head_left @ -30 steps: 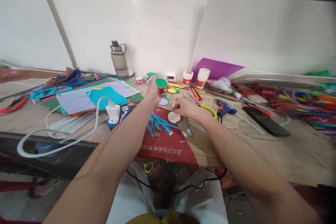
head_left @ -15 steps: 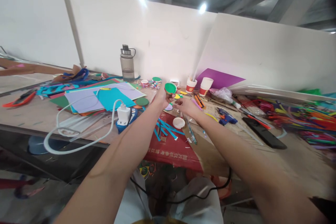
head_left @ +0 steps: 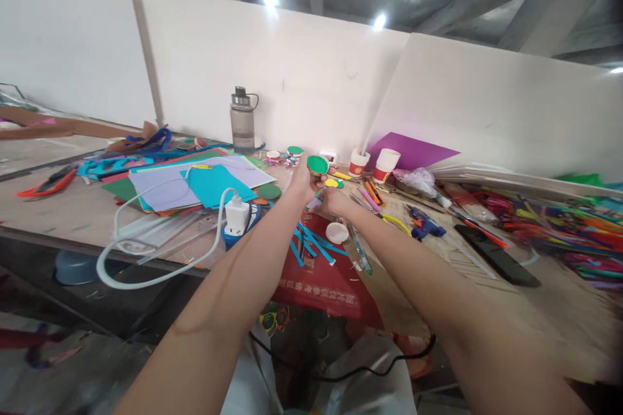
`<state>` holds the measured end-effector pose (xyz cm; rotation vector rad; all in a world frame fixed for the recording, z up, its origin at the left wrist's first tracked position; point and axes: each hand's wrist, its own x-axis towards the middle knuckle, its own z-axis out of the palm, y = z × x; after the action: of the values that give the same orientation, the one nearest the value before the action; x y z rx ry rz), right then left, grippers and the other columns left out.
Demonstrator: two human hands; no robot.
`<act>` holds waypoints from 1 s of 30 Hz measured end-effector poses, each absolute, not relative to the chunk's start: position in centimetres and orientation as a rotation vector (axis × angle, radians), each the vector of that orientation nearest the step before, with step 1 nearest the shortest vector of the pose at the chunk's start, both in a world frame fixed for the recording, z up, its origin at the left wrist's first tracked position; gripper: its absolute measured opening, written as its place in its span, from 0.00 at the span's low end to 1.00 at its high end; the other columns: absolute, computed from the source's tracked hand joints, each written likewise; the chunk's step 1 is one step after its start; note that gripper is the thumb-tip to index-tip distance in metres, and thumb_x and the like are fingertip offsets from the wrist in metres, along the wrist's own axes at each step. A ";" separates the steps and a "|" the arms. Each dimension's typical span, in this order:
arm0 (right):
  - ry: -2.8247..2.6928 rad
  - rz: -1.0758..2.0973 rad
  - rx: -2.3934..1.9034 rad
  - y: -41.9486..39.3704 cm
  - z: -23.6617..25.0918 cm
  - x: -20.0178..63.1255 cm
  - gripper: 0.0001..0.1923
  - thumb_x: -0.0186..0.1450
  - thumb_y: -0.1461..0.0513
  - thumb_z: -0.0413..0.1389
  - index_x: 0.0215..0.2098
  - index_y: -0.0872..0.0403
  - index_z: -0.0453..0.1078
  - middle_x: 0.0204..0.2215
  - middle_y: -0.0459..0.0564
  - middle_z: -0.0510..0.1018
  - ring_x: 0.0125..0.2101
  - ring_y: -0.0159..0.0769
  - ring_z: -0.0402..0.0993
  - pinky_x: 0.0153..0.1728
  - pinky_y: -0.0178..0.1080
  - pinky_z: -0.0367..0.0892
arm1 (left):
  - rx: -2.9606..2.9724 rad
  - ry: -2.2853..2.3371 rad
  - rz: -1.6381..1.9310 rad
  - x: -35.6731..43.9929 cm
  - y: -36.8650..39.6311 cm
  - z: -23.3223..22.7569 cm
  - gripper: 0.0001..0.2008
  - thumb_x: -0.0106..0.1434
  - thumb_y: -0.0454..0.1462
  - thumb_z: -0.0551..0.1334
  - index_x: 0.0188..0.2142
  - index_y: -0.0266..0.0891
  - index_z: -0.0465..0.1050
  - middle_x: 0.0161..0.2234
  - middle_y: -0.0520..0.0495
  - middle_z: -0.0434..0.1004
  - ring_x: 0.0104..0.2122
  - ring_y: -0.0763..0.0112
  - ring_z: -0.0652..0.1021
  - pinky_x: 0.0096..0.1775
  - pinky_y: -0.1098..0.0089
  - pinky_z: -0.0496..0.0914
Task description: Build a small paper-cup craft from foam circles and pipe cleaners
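My left hand [head_left: 304, 178] is closed around a small round cup-like piece with a green disc [head_left: 318, 165] facing up. Just below and to its right, my right hand [head_left: 333, 200] has its fingers pressed together; what they may hold is too small to make out. Beyond that hand lie yellow and green paper discs [head_left: 333, 183]. Closer to me, a white round lid-like piece [head_left: 337, 233] rests beside blue paper strips [head_left: 311, 243] on a red printed sheet [head_left: 326, 285]. A pen [head_left: 361, 253] lies to the right of the lid-like piece.
Coloured paper sheets [head_left: 163, 188], a white plug [head_left: 237, 214] with its cable and a bottle [head_left: 242, 122] are on the left. Two paper cups [head_left: 359, 163] stand at the back. On the right are a blue glue gun [head_left: 425, 223], a phone [head_left: 496, 256] and many coloured strips [head_left: 569, 227].
My right hand has moved slightly left, closer beneath the green-topped piece, and its fingers have drawn together. The left hand keeps its hold. The whole view has shifted a little.
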<state>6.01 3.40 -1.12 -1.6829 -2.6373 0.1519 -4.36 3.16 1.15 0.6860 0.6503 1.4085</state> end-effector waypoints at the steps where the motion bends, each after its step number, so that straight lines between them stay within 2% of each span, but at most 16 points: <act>1: -2.630 0.152 -1.693 3.5 -1.1 5.9 0.24 0.57 0.46 0.61 0.40 0.56 0.76 0.39 0.56 0.81 0.38 0.42 0.76 0.33 0.35 0.64 | 0.684 0.660 1.416 -4.4 3.2 1.2 0.28 0.68 0.54 0.46 0.36 0.33 0.73 0.17 0.47 0.71 0.13 0.76 0.66 0.15 0.77 0.53; 5: -2.610 0.180 -1.708 3.6 -1.1 5.7 0.24 0.57 0.45 0.61 0.40 0.55 0.76 0.41 0.56 0.80 0.40 0.43 0.76 0.34 0.36 0.64 | 0.667 0.692 1.423 -4.4 3.2 1.3 0.27 0.68 0.54 0.48 0.36 0.34 0.73 0.18 0.47 0.72 0.13 0.76 0.67 0.15 0.77 0.53; 10: -2.594 0.258 -1.718 2.8 -0.5 5.4 0.20 0.57 0.47 0.60 0.32 0.55 0.75 0.34 0.53 0.80 0.35 0.41 0.75 0.29 0.35 0.62 | 0.667 0.703 1.438 -4.4 3.2 1.2 0.25 0.68 0.53 0.48 0.34 0.35 0.72 0.17 0.48 0.72 0.13 0.76 0.67 0.15 0.77 0.52; 15: -2.540 0.310 -1.727 2.7 -0.4 5.3 0.15 0.54 0.51 0.63 0.29 0.55 0.74 0.28 0.51 0.78 0.33 0.40 0.74 0.29 0.35 0.62 | 0.662 0.670 1.408 -4.4 2.9 1.4 0.28 0.67 0.56 0.49 0.34 0.34 0.72 0.18 0.47 0.72 0.14 0.77 0.66 0.16 0.78 0.52; 18: -2.475 0.358 -1.721 3.0 -0.8 5.3 0.15 0.52 0.53 0.64 0.32 0.55 0.74 0.29 0.49 0.78 0.31 0.38 0.73 0.28 0.34 0.62 | 0.663 0.670 1.411 -4.4 2.7 1.5 0.28 0.66 0.56 0.49 0.33 0.34 0.73 0.18 0.47 0.71 0.14 0.77 0.66 0.16 0.78 0.52; 23: -2.290 0.430 -1.671 3.5 -1.1 6.8 0.22 0.51 0.55 0.64 0.43 0.55 0.73 0.31 0.49 0.79 0.29 0.37 0.74 0.27 0.34 0.63 | 0.660 0.680 1.434 -4.5 2.6 1.6 0.28 0.67 0.55 0.47 0.31 0.34 0.72 0.19 0.45 0.73 0.14 0.77 0.66 0.16 0.78 0.53; 27: -2.038 0.385 -1.604 4.0 -1.0 9.8 0.23 0.54 0.56 0.61 0.47 0.56 0.72 0.38 0.52 0.79 0.37 0.40 0.75 0.37 0.38 0.67 | 0.655 0.722 1.436 -4.4 2.8 1.4 0.27 0.68 0.54 0.47 0.28 0.35 0.69 0.18 0.47 0.71 0.13 0.78 0.65 0.15 0.78 0.52; 30: -1.742 0.304 -1.385 3.9 -1.3 12.0 0.28 0.52 0.55 0.63 0.49 0.57 0.71 0.44 0.56 0.76 0.43 0.43 0.72 0.45 0.43 0.68 | 0.685 0.769 1.413 -4.0 2.9 1.2 0.26 0.68 0.54 0.48 0.26 0.36 0.67 0.17 0.48 0.70 0.13 0.77 0.66 0.15 0.77 0.53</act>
<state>11.97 3.89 -1.29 -1.3846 -1.7423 0.3045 -4.01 2.93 1.16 0.6853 0.7688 1.4132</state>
